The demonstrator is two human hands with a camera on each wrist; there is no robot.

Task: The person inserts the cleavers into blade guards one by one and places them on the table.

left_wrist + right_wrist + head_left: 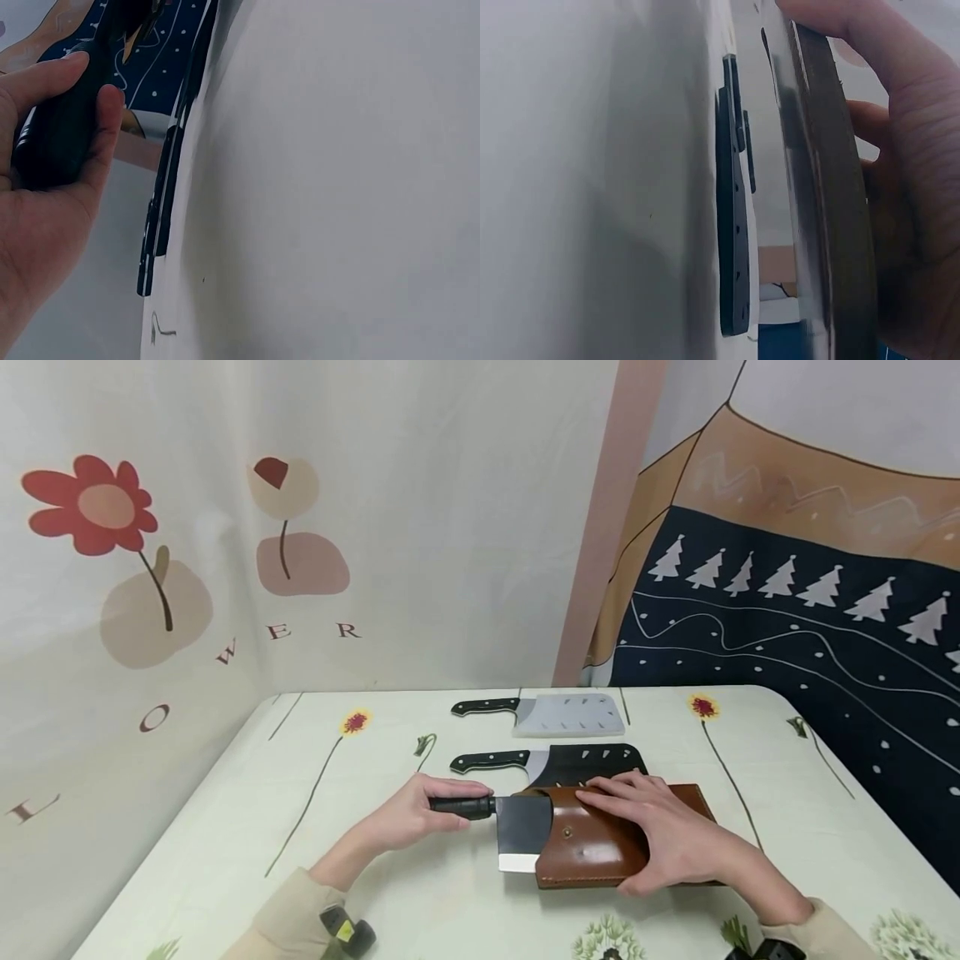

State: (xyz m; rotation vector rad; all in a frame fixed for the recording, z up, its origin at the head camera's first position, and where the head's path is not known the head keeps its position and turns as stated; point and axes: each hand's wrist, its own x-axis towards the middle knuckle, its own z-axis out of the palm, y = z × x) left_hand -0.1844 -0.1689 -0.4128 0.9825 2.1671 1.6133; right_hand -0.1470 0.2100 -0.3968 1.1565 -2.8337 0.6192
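Observation:
My left hand [423, 814] grips the black handle [461, 807] of a cleaver, with the thumb along one side, as the left wrist view also shows. The dark blade [523, 825] with a bright cutting edge runs rightward into a brown leather sheath [596, 839]; the part inside is hidden. Spread over that sheath, my right hand [675, 827] holds it between the thumb at the near edge and fingers on the far side. In the right wrist view, a gap separates the sheath [832, 187] from the tabletop.
Behind the sheath lies a black-bladed cleaver [585, 763], partly covered by it and my right fingers. Farther back is another cleaver [570, 715] with a whitish blade, its handle also pointing left. A flower-patterned cloth [375, 893] covers the table; printed curtains stand beyond.

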